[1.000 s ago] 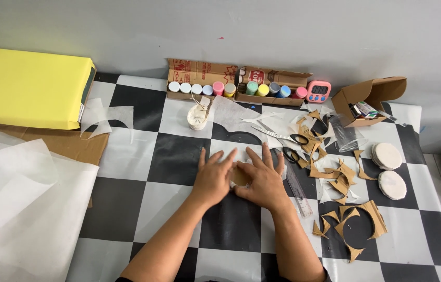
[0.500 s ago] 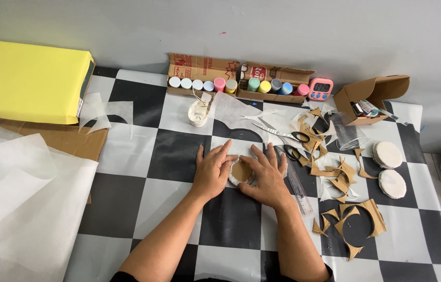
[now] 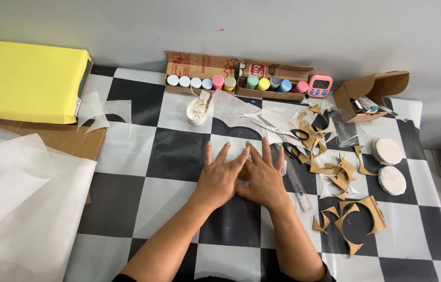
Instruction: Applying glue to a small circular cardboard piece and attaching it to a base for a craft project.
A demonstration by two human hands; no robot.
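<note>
Translucent paper (image 3: 241, 112) lies mid-desk, its near part hidden under both palms. Left hand (image 3: 219, 177) and right hand (image 3: 262, 177) are spread flat, fingers fanned, index fingers touching, pressing down (a sideways slide could crease the sheet). Scissors (image 3: 293, 141) and cardboard scraps (image 3: 335, 172) crowd just right.

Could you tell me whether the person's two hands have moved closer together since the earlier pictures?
Yes. The left hand and right hand now touch, covering the brown disc that showed between them before; the scissors stayed put.
</note>
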